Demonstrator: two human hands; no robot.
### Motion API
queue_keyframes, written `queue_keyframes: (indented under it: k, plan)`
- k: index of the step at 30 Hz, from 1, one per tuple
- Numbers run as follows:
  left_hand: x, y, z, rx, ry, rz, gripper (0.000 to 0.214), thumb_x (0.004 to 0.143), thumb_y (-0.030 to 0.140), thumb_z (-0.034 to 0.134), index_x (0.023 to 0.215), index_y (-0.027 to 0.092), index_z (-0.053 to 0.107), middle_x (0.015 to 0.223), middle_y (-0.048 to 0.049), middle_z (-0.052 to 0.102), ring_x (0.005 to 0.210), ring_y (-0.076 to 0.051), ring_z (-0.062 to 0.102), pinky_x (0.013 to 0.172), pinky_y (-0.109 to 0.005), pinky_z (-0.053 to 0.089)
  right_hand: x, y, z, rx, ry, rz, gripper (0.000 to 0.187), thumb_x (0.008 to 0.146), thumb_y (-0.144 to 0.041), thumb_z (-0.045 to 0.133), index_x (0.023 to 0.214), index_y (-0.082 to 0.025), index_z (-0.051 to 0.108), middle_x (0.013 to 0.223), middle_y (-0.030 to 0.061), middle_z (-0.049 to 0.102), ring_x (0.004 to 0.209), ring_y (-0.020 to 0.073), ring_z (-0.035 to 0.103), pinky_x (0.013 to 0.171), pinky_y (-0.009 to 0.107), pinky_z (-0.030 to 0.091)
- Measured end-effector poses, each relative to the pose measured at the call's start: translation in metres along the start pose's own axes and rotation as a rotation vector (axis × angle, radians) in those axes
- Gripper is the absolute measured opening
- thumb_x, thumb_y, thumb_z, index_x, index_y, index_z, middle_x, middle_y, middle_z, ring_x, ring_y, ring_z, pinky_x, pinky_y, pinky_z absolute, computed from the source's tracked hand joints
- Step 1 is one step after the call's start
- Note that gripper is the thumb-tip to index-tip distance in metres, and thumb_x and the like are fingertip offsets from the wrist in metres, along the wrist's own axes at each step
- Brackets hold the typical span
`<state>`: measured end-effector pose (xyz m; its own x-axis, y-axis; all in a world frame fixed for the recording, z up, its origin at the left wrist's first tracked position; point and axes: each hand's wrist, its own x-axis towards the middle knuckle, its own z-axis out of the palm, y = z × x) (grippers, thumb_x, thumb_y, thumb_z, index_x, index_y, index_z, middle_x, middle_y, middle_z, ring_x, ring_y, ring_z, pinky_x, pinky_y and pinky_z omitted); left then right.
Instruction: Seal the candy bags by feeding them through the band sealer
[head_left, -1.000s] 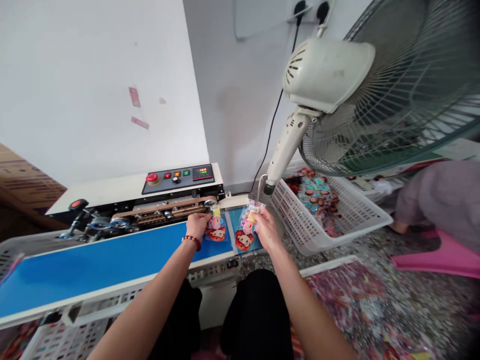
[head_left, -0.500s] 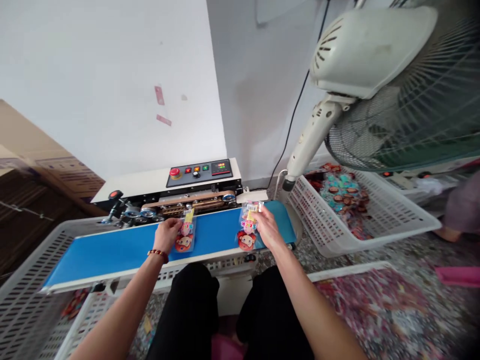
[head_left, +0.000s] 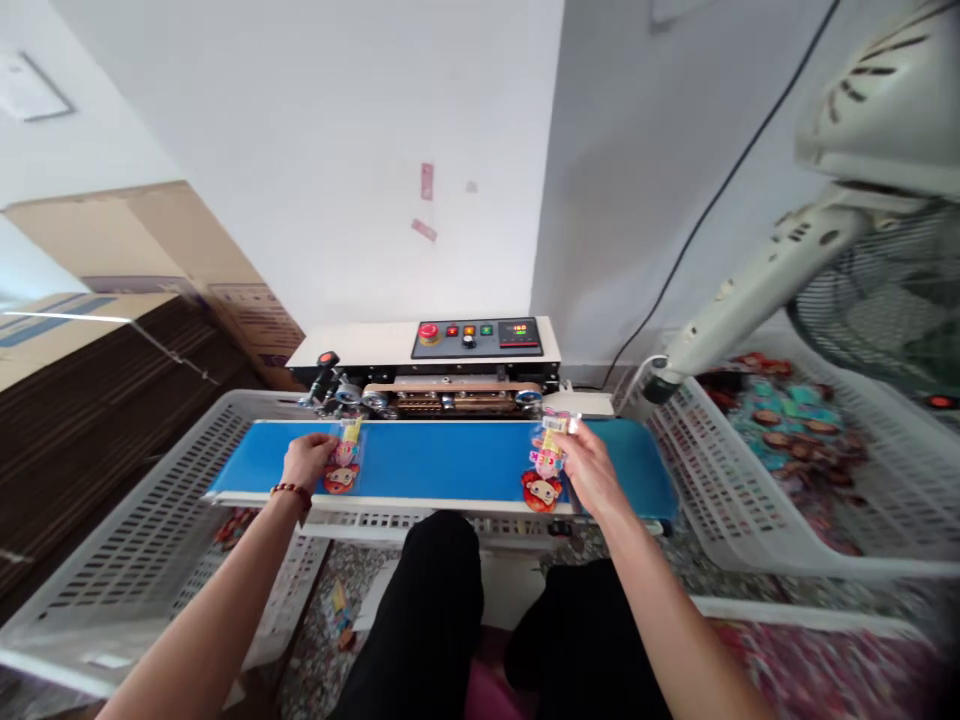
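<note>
A band sealer [head_left: 450, 365] with a blue conveyor belt [head_left: 442, 462] stands in front of me. My left hand [head_left: 306, 460] rests near the belt's left end, fingers closed on a clear packet [head_left: 342, 468] with a cartoon face. At the right end my right hand [head_left: 589, 462] pinches a second cartoon packet [head_left: 546, 468] that stands on the belt. A red bead bracelet sits on my left wrist.
A white basket [head_left: 765, 520] of similar packets lies right of the belt, under a standing fan [head_left: 847, 190]. Another white basket [head_left: 142, 540] sits below the belt's left end. Cardboard boxes [head_left: 112, 330] stack at the left. More packets cover the floor at lower right.
My left hand has slid its packet leftward along the belt, from the sealer's inlet to the left end. The right hand keeps its packet at the right end. My view swung left.
</note>
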<state>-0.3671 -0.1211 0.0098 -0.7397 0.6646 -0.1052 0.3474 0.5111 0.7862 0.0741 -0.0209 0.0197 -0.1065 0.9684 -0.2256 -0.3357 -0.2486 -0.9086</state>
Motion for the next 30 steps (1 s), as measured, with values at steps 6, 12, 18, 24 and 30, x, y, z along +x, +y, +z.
queue_keyframes:
  k: [6,12,18,24,30]
  plan:
    - [-0.030,-0.023,-0.058,-0.380,0.025,0.047,0.068,0.050,0.069,0.086,0.086,0.014,0.069,0.077,-0.0029,0.068,0.066,-0.016,0.058,0.058,-0.024,0.048,-0.002,0.000,0.023,-0.017,-0.030,0.031,0.046,0.059,-0.039,0.087,0.097,-0.021,0.071,0.084,0.0040,0.075,0.078,0.0267,0.076,0.061,0.032,0.060]
    - [-0.053,-0.051,-0.101,-0.618,0.036,-0.054,0.072,0.049,0.063,0.093,0.093,0.012,0.067,0.086,-0.0060,0.072,0.074,-0.020,0.066,0.068,-0.029,0.055,-0.007,0.007,0.035,-0.019,-0.024,0.065,0.047,0.056,-0.035,0.088,0.098,-0.023,0.071,0.089,0.0056,0.075,0.082,0.0305,0.077,0.054,0.032,0.059]
    - [-0.061,-0.077,-0.136,-0.728,0.051,-0.107,0.065,0.052,0.052,0.097,0.093,0.013,0.065,0.085,-0.0047,0.072,0.071,-0.019,0.068,0.069,-0.030,0.057,-0.010,0.011,0.035,-0.067,-0.050,0.051,0.043,0.055,-0.039,0.092,0.089,-0.021,0.073,0.086,0.0060,0.076,0.078,0.0262,0.076,0.055,0.030,0.059]
    - [-0.066,-0.080,-0.152,-0.970,0.035,-0.196,0.026,0.075,0.020,0.083,0.087,0.014,0.061,0.080,-0.0063,0.071,0.068,-0.019,0.068,0.064,-0.029,0.059,-0.010,0.011,0.033,-0.060,-0.037,0.021,0.050,0.051,-0.041,0.096,0.093,-0.022,0.076,0.087,0.0030,0.076,0.078,0.0199,0.074,0.063,0.027,0.061]
    - [-0.072,-0.077,-0.158,-0.977,0.136,-0.190,0.018,0.077,0.013,0.077,0.086,0.011,0.062,0.070,-0.0035,0.067,0.055,-0.013,0.061,0.054,-0.023,0.054,-0.008,0.015,0.024,-0.094,0.005,0.047,0.052,0.048,-0.041,0.096,0.090,-0.020,0.076,0.092,0.0033,0.076,0.079,0.0184,0.072,0.063,0.025,0.062]
